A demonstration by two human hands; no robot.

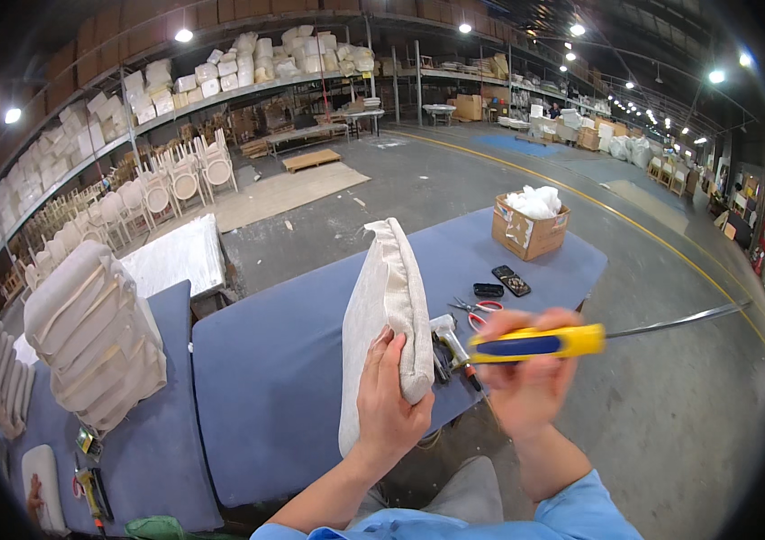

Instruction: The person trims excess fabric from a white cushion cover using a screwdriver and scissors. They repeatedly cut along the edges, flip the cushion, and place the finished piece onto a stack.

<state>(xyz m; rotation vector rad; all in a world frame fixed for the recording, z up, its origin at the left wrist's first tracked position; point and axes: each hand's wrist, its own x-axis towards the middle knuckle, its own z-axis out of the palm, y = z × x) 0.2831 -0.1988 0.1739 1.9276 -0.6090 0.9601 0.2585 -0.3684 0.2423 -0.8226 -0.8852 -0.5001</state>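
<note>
Cushion point(380, 310) stands on edge, near end in left hand point(386, 389).

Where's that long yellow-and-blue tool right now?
In the head view, the long yellow-and-blue tool is right of centre in the person's right hand, to the right of the pale beige fabric cushion in the left hand.

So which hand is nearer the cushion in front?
Left: the left hand holds the cushion; the right hand is apart from it, to the right, gripping a yellow-and-blue tool.
</note>
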